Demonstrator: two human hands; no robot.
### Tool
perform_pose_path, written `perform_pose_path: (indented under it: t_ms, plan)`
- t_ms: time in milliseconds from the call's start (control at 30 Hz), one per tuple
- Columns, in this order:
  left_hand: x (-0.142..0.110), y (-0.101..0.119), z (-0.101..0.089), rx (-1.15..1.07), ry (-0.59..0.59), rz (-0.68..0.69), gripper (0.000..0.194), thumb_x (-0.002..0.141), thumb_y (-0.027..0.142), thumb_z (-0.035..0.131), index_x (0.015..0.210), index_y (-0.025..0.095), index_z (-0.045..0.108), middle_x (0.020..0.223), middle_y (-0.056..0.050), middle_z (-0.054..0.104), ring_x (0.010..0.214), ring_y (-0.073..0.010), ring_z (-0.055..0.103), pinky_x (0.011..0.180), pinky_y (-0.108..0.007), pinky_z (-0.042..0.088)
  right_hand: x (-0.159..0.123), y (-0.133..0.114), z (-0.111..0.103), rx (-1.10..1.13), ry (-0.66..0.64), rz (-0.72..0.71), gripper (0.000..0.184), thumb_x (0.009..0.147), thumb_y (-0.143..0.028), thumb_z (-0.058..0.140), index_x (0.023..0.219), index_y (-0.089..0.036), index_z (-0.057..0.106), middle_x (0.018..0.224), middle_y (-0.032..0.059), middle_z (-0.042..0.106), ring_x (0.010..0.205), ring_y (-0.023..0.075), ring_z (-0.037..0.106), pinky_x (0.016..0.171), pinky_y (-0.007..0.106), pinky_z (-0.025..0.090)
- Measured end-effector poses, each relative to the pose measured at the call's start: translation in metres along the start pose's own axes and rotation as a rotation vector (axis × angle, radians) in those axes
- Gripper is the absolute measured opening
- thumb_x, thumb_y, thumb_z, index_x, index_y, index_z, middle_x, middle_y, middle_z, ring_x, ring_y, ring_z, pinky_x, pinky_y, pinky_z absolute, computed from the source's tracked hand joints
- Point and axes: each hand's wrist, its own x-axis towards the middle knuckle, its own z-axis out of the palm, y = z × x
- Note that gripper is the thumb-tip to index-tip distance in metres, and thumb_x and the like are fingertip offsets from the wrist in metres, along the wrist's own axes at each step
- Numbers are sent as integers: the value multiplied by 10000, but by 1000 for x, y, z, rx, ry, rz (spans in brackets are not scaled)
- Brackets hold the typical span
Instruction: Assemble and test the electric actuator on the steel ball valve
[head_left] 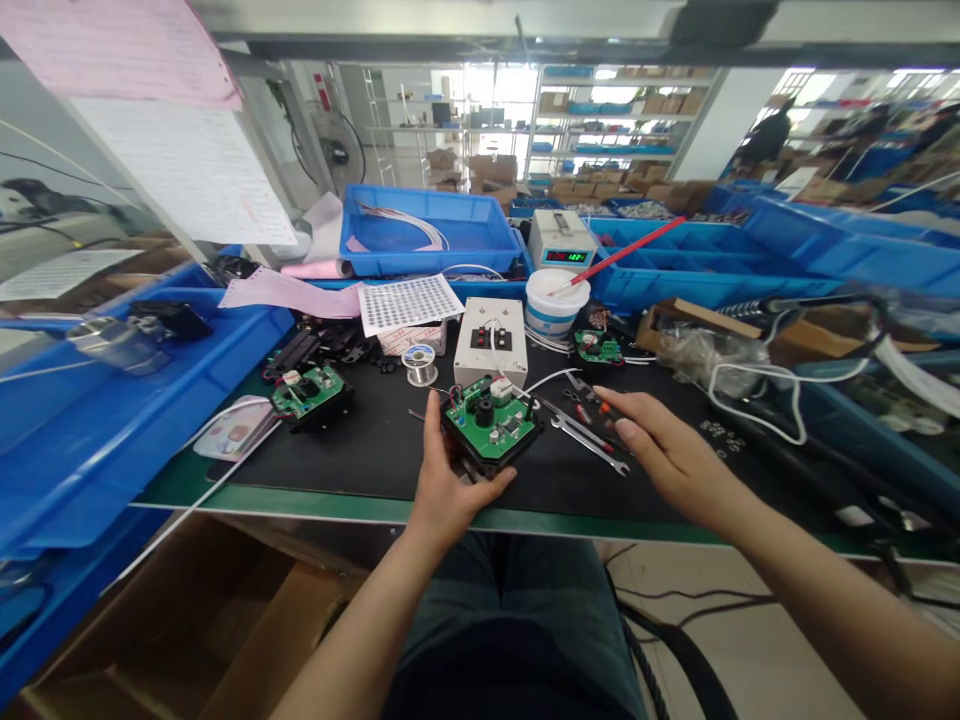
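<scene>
My left hand (448,490) grips a black octagonal housing (491,466) by its left and near sides. A green circuit board (504,437) sits in it, with a black round part in the middle and a white wire leading off at the upper right. My right hand (667,450) is at the tools right of the housing, its thumb and fingers curled about a small hand tool (604,407) with orange on its handle; the fingers hide much of it. Just left of that hand, a steel spanner (589,445) lies on the black mat beside red-handled tools.
Another board in a black housing (311,393) lies at left, and a third board (598,347) at right. Behind stand a solder spool (420,366), a grey switch box (491,335), a white tub (555,305) and a display meter (562,242). Blue bins (427,225) line the back.
</scene>
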Motion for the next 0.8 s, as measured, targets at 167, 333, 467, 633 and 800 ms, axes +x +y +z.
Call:
perform_pose_path:
  t_ms: [167,333,467,633,800]
  plan:
    - [-3,-1,4,22,52,26,1173,627,434,826,1504,187,88,1400,-194,469,1245,-320,523,1046,-471,421,20,-28,-28,-109,-36,-101,374,1041,-367,343,1341,-237,526,1139,70,557,997,214,594,791,293,530]
    - [-1,-5,3,15,21,29,1186,633,406,825,1505,196,49,1403,-197,460,1256,-324,513,1044,-475,421,43,-52,-53,-271,66,-234,388,1059,-415,322,1312,-244,561,1075,57,564,924,214,603,730,310,524]
    - [0,-6,2,2,18,27,1184,643,406,822,1503,197,36,1407,-203,451,1240,-320,529,1022,-468,445,52,-60,-59,-293,359,-265,371,1050,-369,371,1374,-245,503,1106,80,550,1004,258,563,788,367,505]
    - [-1,-5,4,-34,8,28,1199,632,402,828,1503,202,29,1360,-191,494,1215,-317,549,983,-446,483,58,-50,-50,-396,-32,-444,447,1069,-407,253,1287,-232,602,949,69,562,718,182,581,581,281,500]
    - [0,-5,3,-14,16,11,1210,625,426,831,1503,201,29,1362,-191,488,1198,-326,560,980,-453,485,63,-52,-55,-331,226,-373,348,1059,-372,362,1237,-254,636,1017,72,572,855,204,593,721,317,520]
